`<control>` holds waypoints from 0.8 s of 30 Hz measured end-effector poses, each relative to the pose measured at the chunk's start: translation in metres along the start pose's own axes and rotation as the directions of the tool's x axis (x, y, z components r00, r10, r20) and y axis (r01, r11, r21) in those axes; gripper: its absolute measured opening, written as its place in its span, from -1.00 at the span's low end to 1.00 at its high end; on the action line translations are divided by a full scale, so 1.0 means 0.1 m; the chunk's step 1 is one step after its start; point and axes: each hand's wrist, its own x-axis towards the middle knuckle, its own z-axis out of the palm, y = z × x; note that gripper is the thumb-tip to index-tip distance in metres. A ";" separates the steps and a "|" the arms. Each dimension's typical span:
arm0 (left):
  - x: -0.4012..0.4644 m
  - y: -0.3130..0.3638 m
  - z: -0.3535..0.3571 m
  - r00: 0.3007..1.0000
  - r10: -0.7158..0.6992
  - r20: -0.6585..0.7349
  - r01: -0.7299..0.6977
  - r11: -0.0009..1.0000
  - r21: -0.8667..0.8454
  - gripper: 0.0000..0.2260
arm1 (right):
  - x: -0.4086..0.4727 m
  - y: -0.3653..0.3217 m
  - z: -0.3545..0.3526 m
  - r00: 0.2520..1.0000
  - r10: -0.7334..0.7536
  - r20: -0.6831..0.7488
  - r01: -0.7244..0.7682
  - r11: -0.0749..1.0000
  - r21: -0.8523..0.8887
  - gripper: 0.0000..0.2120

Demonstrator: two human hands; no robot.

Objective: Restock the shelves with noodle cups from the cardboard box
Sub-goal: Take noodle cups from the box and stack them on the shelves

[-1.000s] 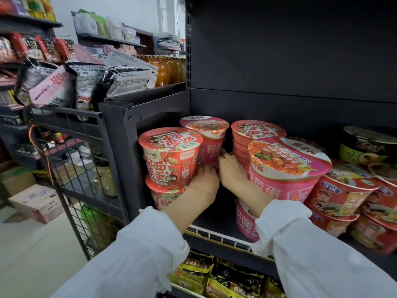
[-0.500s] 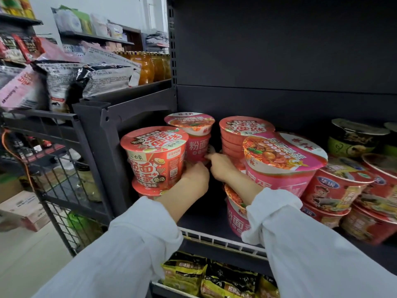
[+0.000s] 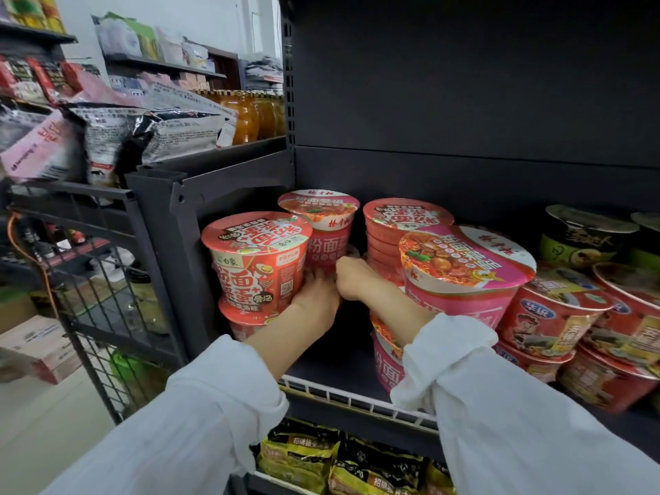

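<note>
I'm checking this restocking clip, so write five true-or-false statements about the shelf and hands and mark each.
1. Both hands reach in between the cup stacks. True: the left hand and right hand meet at the pink cup at the back.
2. The red cup at front left stands on another cup. True.
3. The sleeves are black. False: white.
4. Jars of orange contents stand on the neighbouring shelf to the left. True.
5. The shelf below holds bottles. False: yellow and black packets.
</note>
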 end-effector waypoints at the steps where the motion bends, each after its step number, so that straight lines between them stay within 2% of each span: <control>1: -0.03 0.00 -0.01 0.999 -0.029 -0.018 0.027 0.990 -0.140 -0.49 | -0.04 -0.06 -0.10 0.998 0.001 -0.056 0.001 1.000 0.028 -0.66; 3: -0.06 -0.02 -0.02 0.997 -0.056 -0.061 0.027 0.914 -0.406 -0.45 | -0.08 -0.16 -0.37 0.974 -0.004 -0.227 0.009 1.000 0.018 -0.57; 5: -0.07 -0.04 -0.02 0.994 -0.052 -0.093 0.002 0.882 -0.471 -0.43 | -0.06 -0.21 -0.62 0.940 -0.070 -0.333 0.049 0.996 -0.073 -0.60; 7: -0.05 -0.04 -0.02 0.996 -0.047 -0.077 0.010 0.906 -0.423 -0.45 | 0.03 -0.21 -0.81 0.948 -0.134 -0.289 0.085 0.981 -0.177 -0.60; 11: -0.03 -0.06 -0.12 0.999 -0.011 -0.033 0.004 0.979 -0.206 -0.53 | 0.29 -0.13 -0.85 0.988 -0.149 -0.028 0.129 0.924 -0.359 -0.55; 14: 0.01 -0.05 -0.14 0.999 -0.004 -0.044 0.000 0.996 -0.084 -0.61 | 0.34 -0.09 -0.82 0.982 -0.186 -0.047 0.156 0.918 -0.364 -0.71; 19: 0.04 0.02 -0.20 0.999 -0.006 -0.048 0.007 0.999 0.033 -0.67 | 0.31 -0.18 -0.86 0.967 -0.214 -0.135 0.149 0.914 -0.378 -0.72; 24: 0.10 0.02 -0.17 0.997 -0.072 -0.035 0.070 0.996 -0.055 -0.66 | 0.38 -0.12 -0.88 0.956 -0.268 -0.115 0.224 0.927 -0.301 -0.73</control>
